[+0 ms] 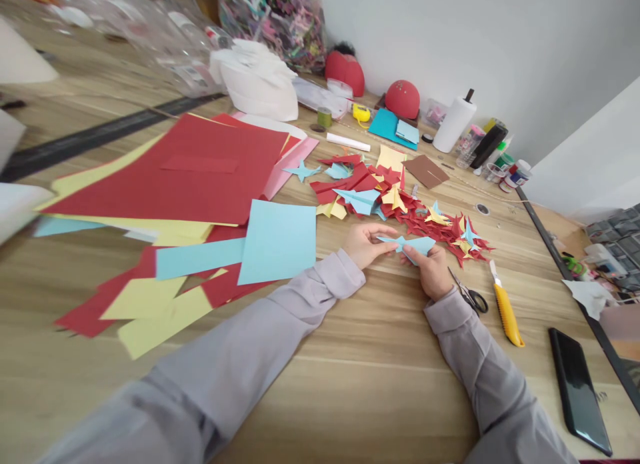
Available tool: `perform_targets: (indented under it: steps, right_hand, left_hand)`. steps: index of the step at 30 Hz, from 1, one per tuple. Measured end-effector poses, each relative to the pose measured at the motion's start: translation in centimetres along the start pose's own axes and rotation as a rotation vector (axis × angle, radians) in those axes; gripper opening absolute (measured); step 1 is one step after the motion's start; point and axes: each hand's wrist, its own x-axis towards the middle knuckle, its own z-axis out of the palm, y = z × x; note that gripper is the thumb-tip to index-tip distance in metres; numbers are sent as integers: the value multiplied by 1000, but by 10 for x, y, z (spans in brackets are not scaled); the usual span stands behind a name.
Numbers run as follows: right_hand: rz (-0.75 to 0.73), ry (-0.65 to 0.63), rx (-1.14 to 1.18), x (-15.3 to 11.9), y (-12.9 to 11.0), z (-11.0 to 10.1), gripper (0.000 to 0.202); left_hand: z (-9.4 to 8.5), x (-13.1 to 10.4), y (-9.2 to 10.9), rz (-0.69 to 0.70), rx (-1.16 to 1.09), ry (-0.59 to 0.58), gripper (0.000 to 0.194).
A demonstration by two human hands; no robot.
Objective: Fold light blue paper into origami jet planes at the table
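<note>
Between my two hands is a piece of folded light-blue paper (423, 245), held just above the table. My left hand (364, 246) pinches its left tip between thumb and fingers. On its right part, my right hand (434, 271) presses with the thumb on top and the fingers beneath. Behind the hands lies a heap of folded paper shapes (357, 177) in red, yellow and blue, some like stars and planes. Right of my right hand are black scissors (475, 300), partly hidden by the hand, and a yellow utility knife (507, 314) with its blade out.
Sheets of red paper (215, 184) and a blue sheet (280, 241) lie on the left over yellow and red pieces. A black phone (580, 391) rests near the right edge. Along the wall stand a white roll (455, 124), a red dome (403, 99) and several bottles (515, 176).
</note>
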Motion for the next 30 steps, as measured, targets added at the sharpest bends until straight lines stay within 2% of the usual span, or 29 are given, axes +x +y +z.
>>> perform_targets:
  steps: [5, 11, 15, 20, 25, 30]
  right_hand:
    - [-10, -60, -54, -1, -1, 0, 24]
    - [1, -77, -9, -2, -3, 2, 23]
    - [2, -103, 7, -3, -5, 2, 24]
    - [49, -73, 108, -1, -5, 0, 23]
    - [84, -27, 184, 0, -4, 1, 24]
    - [109, 35, 219, 2, -3, 1, 25]
  left_hand:
    - [-1, 0, -1, -12, 0, -55, 41]
    - [-3, 1, 0, -22, -5, -79, 41]
    - [-3, 1, 0, -79, -83, -101, 44]
    - [0, 0, 1, -186, -267, -86, 44]
    - [1, 0, 4, -203, -372, -98, 34]
    - [0, 0, 4, -200, -424, -137, 43]
